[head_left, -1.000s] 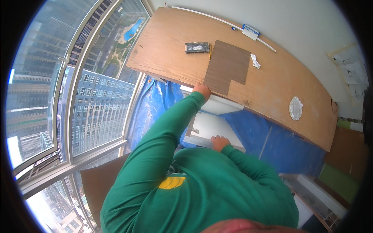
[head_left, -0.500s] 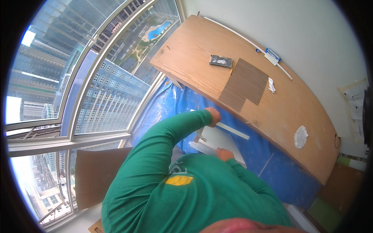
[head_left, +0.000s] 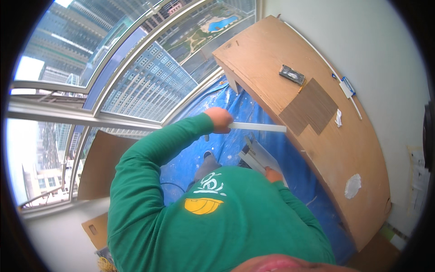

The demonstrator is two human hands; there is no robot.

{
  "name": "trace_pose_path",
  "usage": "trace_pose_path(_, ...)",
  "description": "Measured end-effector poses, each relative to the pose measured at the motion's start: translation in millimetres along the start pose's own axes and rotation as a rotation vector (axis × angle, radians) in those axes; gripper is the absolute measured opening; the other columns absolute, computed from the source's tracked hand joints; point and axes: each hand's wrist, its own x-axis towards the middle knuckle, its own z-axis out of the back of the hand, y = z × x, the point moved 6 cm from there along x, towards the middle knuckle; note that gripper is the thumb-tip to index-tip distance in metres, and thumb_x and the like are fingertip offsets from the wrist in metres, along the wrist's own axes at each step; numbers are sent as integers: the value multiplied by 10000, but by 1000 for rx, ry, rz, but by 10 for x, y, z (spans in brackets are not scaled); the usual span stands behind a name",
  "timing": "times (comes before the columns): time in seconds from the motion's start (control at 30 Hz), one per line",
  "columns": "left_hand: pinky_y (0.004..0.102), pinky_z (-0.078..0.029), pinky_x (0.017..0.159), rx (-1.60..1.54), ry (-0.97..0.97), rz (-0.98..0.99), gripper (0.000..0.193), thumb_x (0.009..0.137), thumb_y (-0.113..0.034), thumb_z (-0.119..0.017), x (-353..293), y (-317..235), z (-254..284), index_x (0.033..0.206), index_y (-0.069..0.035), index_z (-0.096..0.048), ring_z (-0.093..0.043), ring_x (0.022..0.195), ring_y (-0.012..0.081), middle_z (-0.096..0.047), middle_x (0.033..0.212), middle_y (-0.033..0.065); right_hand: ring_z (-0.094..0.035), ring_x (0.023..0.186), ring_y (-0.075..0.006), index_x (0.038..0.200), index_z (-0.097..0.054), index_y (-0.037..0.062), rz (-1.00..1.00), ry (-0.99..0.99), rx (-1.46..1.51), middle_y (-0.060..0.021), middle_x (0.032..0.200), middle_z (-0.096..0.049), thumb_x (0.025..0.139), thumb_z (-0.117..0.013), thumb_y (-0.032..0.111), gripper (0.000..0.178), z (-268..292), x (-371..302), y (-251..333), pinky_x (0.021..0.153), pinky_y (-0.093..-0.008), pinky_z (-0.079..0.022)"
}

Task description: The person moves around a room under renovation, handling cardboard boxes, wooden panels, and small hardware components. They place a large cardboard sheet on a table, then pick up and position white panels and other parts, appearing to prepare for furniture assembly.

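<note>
In the head view, the left hand point(head_left: 219, 120) grips a white strip point(head_left: 263, 128), which points to three o'clock. At four o'clock from that hand is a white panel point(head_left: 266, 155), touched by the right hand point(head_left: 273, 175), whose grip I cannot tell.

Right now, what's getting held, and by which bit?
Left hand grips a long, narrow white strip near its left end; right hand is at a flat white panel, grip unclear.

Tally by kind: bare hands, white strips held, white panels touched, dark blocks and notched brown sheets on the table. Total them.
Hands (left hand, right hand): 2
White strip: 1
White panel: 1
Dark block: 1
Notched brown sheet: 1
Total: 6
</note>
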Motion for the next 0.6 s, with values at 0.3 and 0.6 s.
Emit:
trace_pose_path(0.3,482,-491,668,-288,-212,536,319,766,-384,-666,-1821,630,-890,770,-65,-671,-620,734,382,-631,723,166,-662,865,-396,1045,-611,26,-57,-37,-71,-224,917,-683,671,-729,251,452,616,190,-94,798,-477,-524)
trace_pose_path(0.6,483,-494,705,-554,-287,1110,316,728,-369,-654,-3595,622,-2265,786,-60,-682,-627,759,384,-656,787,189,-657,905,-406,1017,-641,2,45,-48,10,-246,940,-682,628,-777,213,463,792,541,-306,817,-448,-522)
